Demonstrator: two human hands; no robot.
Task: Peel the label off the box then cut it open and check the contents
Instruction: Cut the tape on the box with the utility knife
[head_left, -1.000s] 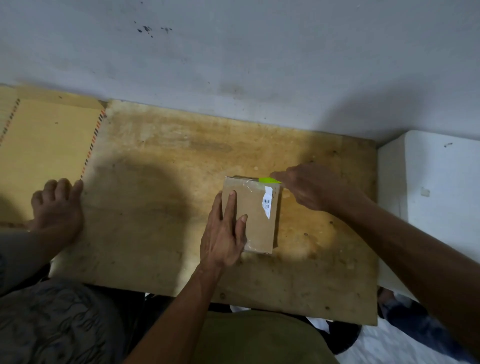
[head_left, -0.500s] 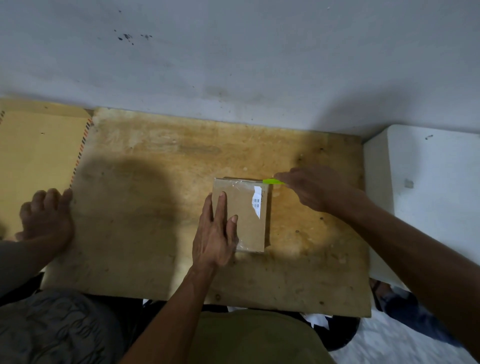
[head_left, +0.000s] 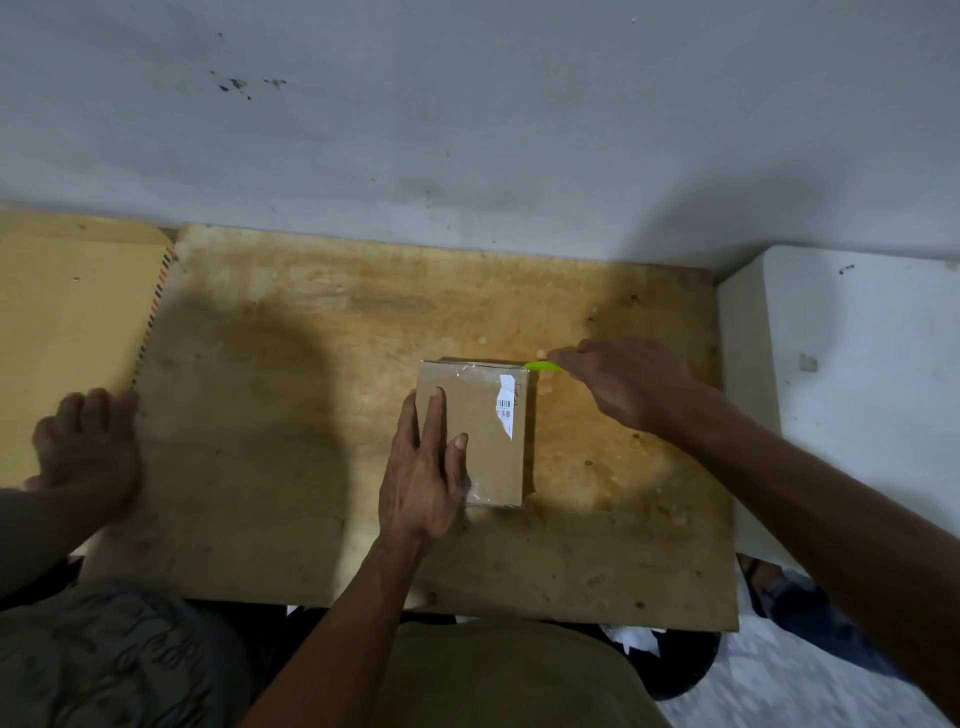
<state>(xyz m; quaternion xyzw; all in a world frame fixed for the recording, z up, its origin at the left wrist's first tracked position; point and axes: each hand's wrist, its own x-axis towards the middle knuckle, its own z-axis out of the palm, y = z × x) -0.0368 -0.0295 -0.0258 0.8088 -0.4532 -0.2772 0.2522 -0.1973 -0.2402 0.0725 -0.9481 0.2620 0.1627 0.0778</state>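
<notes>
Head view: one frame, looking down.
Box (head_left: 485, 431): lies flat on the wooden worktop (head_left: 311, 415), with a torn label (head_left: 505, 405) near its right edge.
Left hand (head_left: 423, 467): fingers straight, pressing on the box.
Right hand (head_left: 626, 379): pinches a green cutter (head_left: 541, 366) at the box's far right corner.

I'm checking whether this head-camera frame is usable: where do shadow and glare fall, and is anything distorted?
Head view: a broad dark shadow covers the board left of the box; glare glints off the box's clear tape; the wall edge bows, wide-angle distortion; the lower corners look soft.
</notes>
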